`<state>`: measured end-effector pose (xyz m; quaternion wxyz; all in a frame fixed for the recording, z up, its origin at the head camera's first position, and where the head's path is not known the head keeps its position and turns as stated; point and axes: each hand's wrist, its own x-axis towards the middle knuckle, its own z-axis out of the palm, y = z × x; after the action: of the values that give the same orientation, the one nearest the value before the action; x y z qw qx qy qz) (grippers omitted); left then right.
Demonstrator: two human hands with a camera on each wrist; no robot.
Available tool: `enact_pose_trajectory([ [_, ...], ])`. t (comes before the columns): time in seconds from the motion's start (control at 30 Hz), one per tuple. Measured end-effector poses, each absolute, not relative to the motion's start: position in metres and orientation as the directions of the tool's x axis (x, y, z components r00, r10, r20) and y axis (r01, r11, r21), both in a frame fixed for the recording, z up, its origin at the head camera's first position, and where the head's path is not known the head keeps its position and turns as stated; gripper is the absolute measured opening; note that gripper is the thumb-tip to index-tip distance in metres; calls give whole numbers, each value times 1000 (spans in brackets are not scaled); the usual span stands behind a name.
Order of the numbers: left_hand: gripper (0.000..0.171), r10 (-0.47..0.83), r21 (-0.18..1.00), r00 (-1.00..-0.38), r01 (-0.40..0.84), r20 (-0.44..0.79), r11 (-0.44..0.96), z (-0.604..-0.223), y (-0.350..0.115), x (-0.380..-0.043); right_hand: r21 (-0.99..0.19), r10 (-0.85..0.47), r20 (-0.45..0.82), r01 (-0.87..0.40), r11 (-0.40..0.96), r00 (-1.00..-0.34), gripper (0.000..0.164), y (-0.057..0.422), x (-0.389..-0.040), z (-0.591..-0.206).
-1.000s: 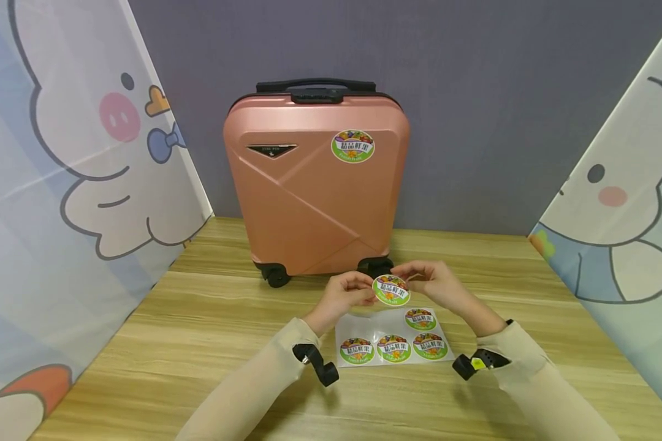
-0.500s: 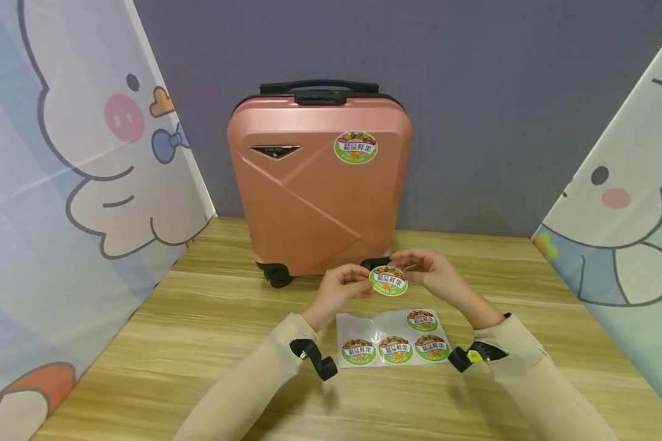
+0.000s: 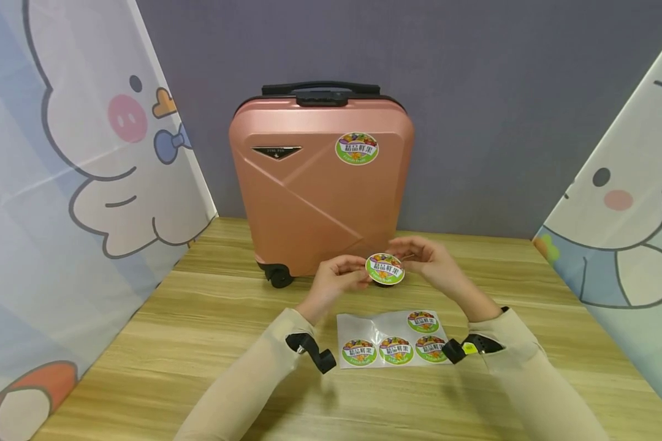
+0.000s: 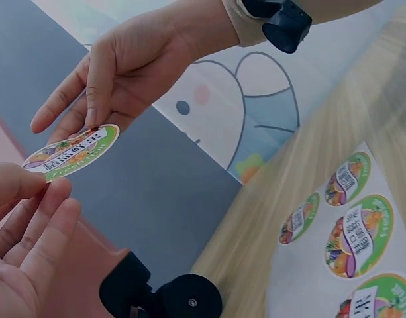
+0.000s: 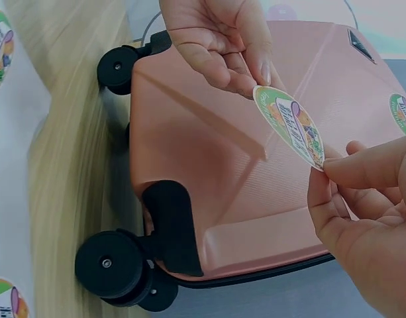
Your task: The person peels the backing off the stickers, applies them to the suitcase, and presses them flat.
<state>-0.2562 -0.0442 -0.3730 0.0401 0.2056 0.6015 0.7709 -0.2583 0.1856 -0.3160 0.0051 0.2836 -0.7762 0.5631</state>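
Observation:
An oval fruit sticker [image 3: 385,269] with a green rim and white lettering band is held in the air between both hands. My left hand [image 3: 335,282] pinches its left edge between thumb and fingers. The right hand [image 3: 431,264] pinches the opposite edge, as the right wrist view shows the sticker [image 5: 292,126] stretched between the two. Behind them stands a pink suitcase [image 3: 314,202], upright on black wheels. A matching sticker [image 3: 357,149] is on the suitcase's upper right front. Below the hands lies a white sticker sheet [image 3: 358,327] bearing several more oval stickers.
The wooden table [image 3: 198,343] carries the suitcase and the sheet. A grey wall [image 3: 502,122] rises behind, with cartoon-printed panels [image 3: 116,202] to the left and right. A black wheel [image 5: 108,265] juts from the suitcase's lower corner, near the hands.
Both hands have lifted the sticker up and slightly left, away from the sheet and toward the suitcase. The sheet stays on the table.

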Motion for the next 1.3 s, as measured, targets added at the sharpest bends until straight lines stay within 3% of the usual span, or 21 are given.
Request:
enact_pose_trajectory([
  [0.53, 31, 305, 928, -901, 214, 308, -304, -360, -48, -257, -857, -406, 376, -479, 190, -833, 37, 180, -259, -298],
  [1.3, 36, 277, 932, -914, 216, 298, -292, -329, -60, -259, -822, -370, 520, -569, 28, -770, 34, 168, -269, -275],
])
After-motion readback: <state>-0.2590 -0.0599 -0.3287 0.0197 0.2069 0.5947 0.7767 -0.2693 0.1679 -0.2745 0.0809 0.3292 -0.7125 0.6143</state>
